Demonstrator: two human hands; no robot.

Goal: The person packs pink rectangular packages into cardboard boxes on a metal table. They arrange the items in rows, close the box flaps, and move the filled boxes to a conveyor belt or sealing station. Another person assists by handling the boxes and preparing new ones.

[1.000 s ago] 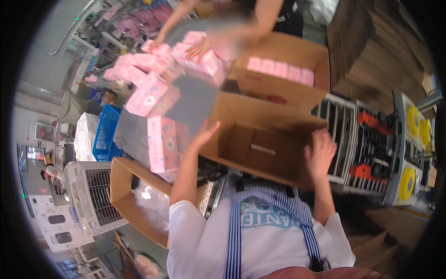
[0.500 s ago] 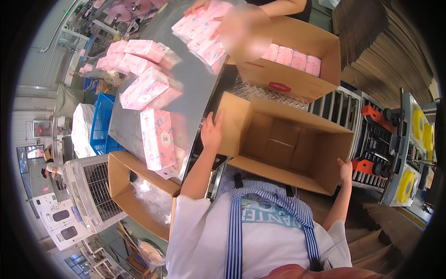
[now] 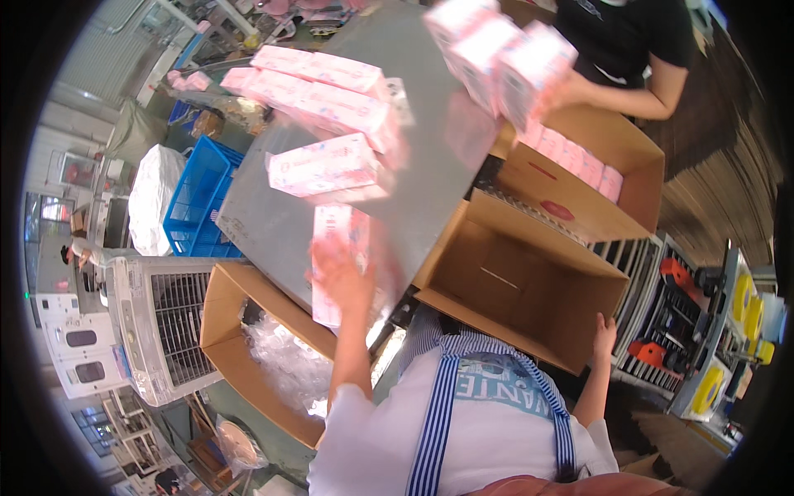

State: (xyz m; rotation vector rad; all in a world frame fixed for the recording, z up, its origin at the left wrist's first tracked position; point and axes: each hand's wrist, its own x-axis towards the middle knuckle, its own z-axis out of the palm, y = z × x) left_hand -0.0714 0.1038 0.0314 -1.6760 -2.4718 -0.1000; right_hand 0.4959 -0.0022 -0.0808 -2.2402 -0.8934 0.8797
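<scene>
My left hand (image 3: 343, 277) lies over the nearest pink tissue pack (image 3: 331, 220) on the grey table (image 3: 422, 165). Its fingers are spread and somewhat blurred, and whether they press on the pack is hard to see. At the right rim of a bare-inside cardboard box (image 3: 529, 277), my right hand (image 3: 605, 337) holds on, its fingers partly hidden by the wall. More pink packs (image 3: 324, 165) lie in a loose row farther up the table. Across from me, a co-worker's hand (image 3: 566, 91) carries several packs (image 3: 496, 62) side by side above a second box (image 3: 571, 194).
That second box holds a row of pink packs (image 3: 579, 157) and stands on a roller conveyor (image 3: 633, 256). To my left are a box of clear plastic film (image 3: 285, 355), a blue crate (image 3: 198, 202) and a grilled cooler unit (image 3: 178, 322). Cardboard stacks (image 3: 719, 165) rise at right.
My left hand has gone from the box flap to the nearest pack. The co-worker has lifted several packs off the table toward the second box. My view has shifted.
</scene>
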